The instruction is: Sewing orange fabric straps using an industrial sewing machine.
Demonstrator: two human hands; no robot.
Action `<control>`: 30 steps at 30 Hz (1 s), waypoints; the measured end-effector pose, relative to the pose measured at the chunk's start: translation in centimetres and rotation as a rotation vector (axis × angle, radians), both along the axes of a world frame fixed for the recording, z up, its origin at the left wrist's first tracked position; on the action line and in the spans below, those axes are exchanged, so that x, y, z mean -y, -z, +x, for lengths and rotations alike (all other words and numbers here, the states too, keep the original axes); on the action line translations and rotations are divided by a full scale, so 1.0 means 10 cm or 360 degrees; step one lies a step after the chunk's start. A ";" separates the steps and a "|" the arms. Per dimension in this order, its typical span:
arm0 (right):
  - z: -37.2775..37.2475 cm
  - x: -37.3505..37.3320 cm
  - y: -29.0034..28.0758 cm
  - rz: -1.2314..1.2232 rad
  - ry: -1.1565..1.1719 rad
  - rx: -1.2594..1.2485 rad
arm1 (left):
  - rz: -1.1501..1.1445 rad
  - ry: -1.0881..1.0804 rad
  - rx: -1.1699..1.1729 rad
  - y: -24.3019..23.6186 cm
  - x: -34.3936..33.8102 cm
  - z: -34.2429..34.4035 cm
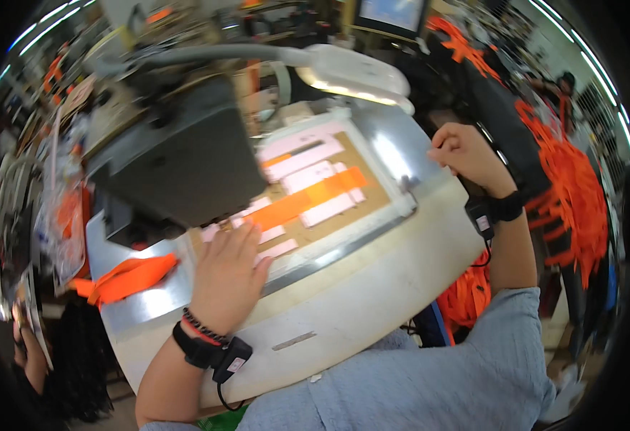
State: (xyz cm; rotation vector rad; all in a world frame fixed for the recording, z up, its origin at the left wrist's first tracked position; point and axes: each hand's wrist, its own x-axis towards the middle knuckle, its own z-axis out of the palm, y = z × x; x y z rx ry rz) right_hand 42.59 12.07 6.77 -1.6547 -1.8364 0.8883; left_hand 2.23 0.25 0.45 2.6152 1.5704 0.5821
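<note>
My left hand (225,273) lies with fingers stretched out at the near end of a flat orange strap (307,194), below the dark head of a machine (178,158). The strap crosses a brown board (376,197) with pale pink blocks (322,215) in a white frame. My right hand (462,154) is raised at the right side of the metal worktop (394,158), fingers curled together; I cannot make out whether anything is in them. A loose orange strap bundle (131,276) rests on the worktop left of my left hand.
A lamp arm (354,75) hangs over the back of the worktop. Orange straps hang in piles at right (573,208) and below the worktop's right edge (462,302). Plastic-wrapped items (63,223) crowd the left. Another person's arm (34,359) shows at lower left; a person (563,90) is at back right.
</note>
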 end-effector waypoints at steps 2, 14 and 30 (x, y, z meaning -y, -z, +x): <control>0.34 0.37 -0.15 0.0003 0.0200 -0.0092 | 0.0026 -0.0020 -0.0002 -0.01 0.04 -0.01; 1.60 2.40 1.29 -0.0578 0.0813 -0.0104 | -0.0067 0.0063 -0.0080 0.00 0.03 -0.01; 1.19 1.94 2.72 -0.0408 0.0713 0.0329 | -0.0019 0.0115 -0.0092 0.03 0.03 -0.04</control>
